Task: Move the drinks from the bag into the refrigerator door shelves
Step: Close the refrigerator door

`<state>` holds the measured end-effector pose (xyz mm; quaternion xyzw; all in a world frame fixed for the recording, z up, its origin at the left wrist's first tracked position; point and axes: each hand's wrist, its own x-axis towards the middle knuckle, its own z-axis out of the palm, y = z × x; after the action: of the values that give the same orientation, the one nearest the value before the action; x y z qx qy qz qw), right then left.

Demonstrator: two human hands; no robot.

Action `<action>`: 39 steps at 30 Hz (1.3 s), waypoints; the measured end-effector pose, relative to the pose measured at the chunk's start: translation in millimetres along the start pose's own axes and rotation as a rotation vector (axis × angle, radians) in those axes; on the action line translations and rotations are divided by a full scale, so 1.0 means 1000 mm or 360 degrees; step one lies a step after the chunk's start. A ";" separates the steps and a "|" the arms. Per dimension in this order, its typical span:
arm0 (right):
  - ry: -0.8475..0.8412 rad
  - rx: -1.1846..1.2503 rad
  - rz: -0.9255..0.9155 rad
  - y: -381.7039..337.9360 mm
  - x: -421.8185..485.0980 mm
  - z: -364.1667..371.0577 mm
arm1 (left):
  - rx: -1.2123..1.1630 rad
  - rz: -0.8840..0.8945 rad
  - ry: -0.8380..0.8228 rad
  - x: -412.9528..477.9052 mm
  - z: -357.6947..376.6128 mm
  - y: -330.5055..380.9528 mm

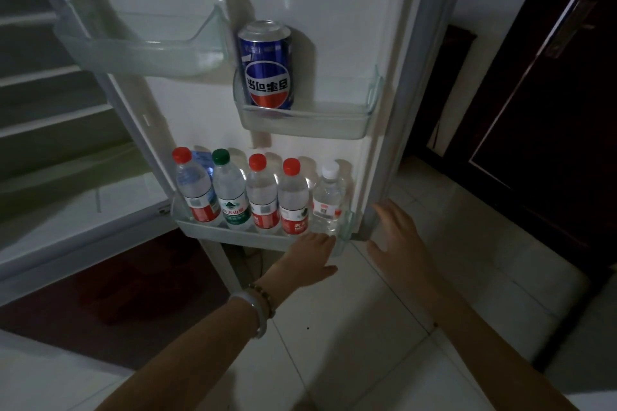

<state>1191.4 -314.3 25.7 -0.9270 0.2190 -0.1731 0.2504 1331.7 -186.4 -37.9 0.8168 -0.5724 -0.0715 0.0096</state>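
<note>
Along bottom door shelf point(213, 233) stood five water bottles point(262, 197); blue can point(267, 68) upside down in middle right shelf point(300, 122). Left hand point(309, 255) touched bottom shelf front, fingers together, empty. Right hand point(399, 237) near door edge point(384, 177), fingers spread, empty.

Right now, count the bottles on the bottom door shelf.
5, upright in a row: red-capped bottle far left, green-capped bottle, two more red-capped, white-capped bottle far right. Something blue behind the first is unclear.
</note>
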 end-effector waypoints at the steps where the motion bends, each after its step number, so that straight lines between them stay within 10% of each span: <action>1: -0.0010 -0.0008 0.0009 0.001 -0.003 -0.002 | -0.0003 -0.0019 -0.0012 0.000 0.001 0.001; 26: 0.0041 -0.0466 -0.0444 -0.109 -0.166 0.007 | 0.0337 -0.0216 -0.0018 -0.203 0.042 0.000; 39: -0.0054 -0.0396 -0.0787 -0.199 -0.241 0.029 | 0.0016 -0.0601 0.0865 -0.409 0.004 0.014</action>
<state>1063.9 -29.3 58.9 -0.9787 0.0012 -0.1851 0.0886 1181.7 192.1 3.0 0.8977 -0.3877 0.1514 0.1446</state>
